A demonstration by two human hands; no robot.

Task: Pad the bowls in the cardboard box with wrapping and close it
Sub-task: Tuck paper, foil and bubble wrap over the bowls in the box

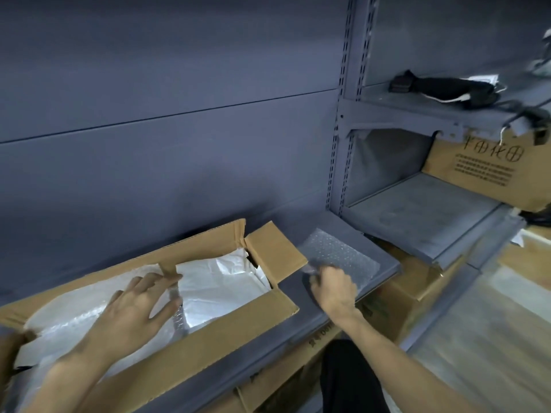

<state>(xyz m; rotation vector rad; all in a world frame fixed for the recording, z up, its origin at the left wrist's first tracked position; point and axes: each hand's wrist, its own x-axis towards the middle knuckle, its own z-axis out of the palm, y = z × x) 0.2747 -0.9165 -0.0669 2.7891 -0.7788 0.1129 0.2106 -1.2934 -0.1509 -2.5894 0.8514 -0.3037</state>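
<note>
An open cardboard box (pixel 226 332) lies on a grey shelf, its flaps spread outward. White wrapping (pixel 220 281) and clear bubble wrap (pixel 68 320) cover its contents; no bowls show. My left hand (pixel 140 308) rests flat on the wrapping inside the box, fingers apart. To the right of the box, my right hand (pixel 334 287) pinches the near edge of a sheet of bubble wrap (pixel 337 251) that lies flat on the shelf.
The grey shelf (pixel 381 263) ends just right of the bubble wrap sheet. More shelves stand at the right, with a printed cardboard box (pixel 483 171) and black items (pixel 447 84). Other cartons (pixel 417 296) sit below. A grey back panel rises behind the box.
</note>
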